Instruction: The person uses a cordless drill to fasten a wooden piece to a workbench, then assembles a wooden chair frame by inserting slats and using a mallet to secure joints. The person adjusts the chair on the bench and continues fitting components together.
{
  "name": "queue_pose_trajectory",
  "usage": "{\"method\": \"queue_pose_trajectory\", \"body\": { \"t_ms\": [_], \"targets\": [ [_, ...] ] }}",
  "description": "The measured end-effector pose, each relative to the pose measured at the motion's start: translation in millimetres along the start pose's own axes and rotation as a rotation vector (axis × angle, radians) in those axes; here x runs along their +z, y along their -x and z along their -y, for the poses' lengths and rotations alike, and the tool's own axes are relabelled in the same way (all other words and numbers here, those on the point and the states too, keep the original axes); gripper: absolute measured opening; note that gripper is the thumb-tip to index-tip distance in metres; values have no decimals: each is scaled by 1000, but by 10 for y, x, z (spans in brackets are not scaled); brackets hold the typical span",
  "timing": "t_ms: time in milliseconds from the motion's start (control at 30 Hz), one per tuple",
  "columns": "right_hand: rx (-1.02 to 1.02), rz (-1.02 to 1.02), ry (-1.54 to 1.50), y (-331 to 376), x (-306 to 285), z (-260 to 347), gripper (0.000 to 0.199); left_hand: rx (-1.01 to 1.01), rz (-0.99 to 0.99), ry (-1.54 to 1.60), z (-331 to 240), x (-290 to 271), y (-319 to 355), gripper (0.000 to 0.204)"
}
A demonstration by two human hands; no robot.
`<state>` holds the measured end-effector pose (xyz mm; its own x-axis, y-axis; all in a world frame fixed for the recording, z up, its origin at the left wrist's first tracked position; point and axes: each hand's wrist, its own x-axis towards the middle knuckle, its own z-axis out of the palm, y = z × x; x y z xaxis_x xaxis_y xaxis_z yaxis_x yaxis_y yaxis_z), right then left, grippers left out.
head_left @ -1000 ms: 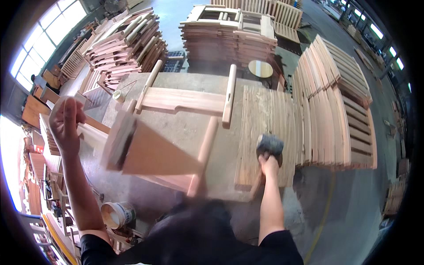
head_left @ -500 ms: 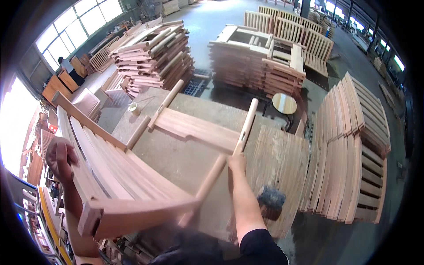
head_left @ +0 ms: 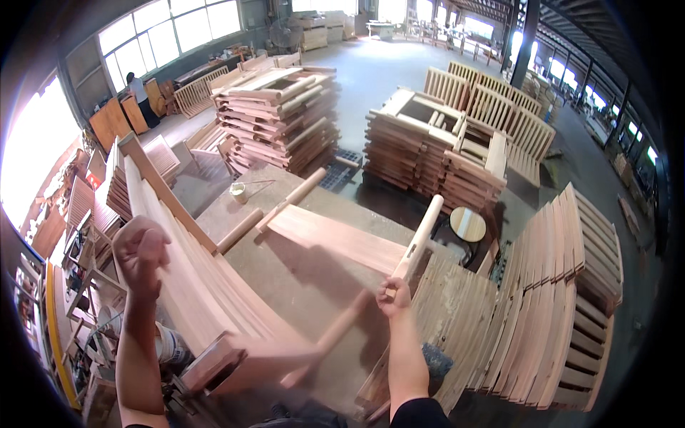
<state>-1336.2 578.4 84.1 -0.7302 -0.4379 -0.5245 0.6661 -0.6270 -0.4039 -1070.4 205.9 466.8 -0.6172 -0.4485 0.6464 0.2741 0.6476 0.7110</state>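
My left hand (head_left: 140, 251) grips the top edge of a long slatted wooden frame (head_left: 207, 299) that stands tilted on its side along the left of the grey workbench (head_left: 307, 285). Its round post (head_left: 335, 334) points toward my right hand. My right hand (head_left: 394, 294) is closed around the near end of a pale round post (head_left: 422, 232) belonging to a second frame, whose flat panel (head_left: 335, 239) lies across the bench.
A dark hand tool (head_left: 435, 358) lies on the curved slats (head_left: 549, 307) piled at the right. Stacks of wooden frames (head_left: 282, 114) (head_left: 421, 153) stand beyond the bench, with a round stool (head_left: 467, 223) and a small cup (head_left: 239, 191). A person (head_left: 133, 80) stands far back left.
My right hand let go of the dark tool on the slats and took hold of the flat frame's post. My left hand has tipped the slatted frame up on its side.
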Motion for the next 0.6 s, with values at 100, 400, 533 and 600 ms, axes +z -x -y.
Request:
{"method": "queue_pose_trajectory", "body": {
  "t_ms": [100,400,533,600],
  "targets": [
    [-69,15,-80,560,549,123,9,-4,11,69,-99,103,-44,27],
    [-518,33,100,2336,1555,135,11,30,54,118,27,61,-75,25],
    [-760,120,214,3216,1726,205,12,38,-11,277,186,-16,-180,29],
    [-805,184,123,3578,1906,177,11,155,-99,334,-13,-33,-217,28]
  ]
}}
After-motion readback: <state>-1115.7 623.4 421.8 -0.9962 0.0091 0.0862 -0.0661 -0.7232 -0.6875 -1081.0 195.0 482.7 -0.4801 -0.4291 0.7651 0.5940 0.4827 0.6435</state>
